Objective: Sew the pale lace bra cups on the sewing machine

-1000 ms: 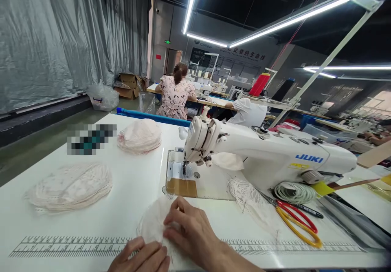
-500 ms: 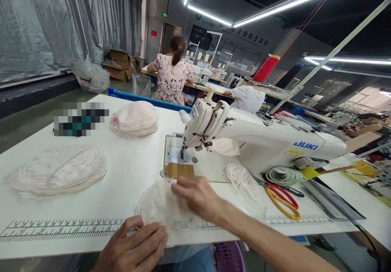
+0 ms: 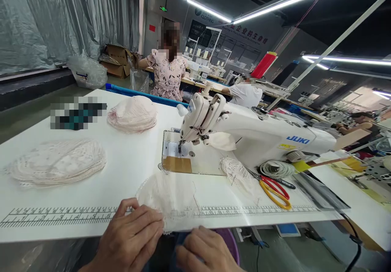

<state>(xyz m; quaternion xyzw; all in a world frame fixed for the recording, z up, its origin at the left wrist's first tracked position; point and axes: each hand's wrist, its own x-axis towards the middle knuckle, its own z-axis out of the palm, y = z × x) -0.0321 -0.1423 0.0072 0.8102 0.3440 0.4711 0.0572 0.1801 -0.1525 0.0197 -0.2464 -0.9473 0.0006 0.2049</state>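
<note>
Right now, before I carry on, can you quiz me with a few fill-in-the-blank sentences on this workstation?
1. The hand at the left edge of the sheer white fabric is the person's ____ one.
2. The brand lettering on the sewing machine reads ____.
3. One handle of the scissors is yellow and the other is ____.
4. Left of the machine lie ____ stacks of pale fabric.

Missing words: left; JUKI; red; two.

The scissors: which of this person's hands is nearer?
Right. The right hand is in front and left of the scissors; the left hand is farther left, touching the white fabric.
</note>
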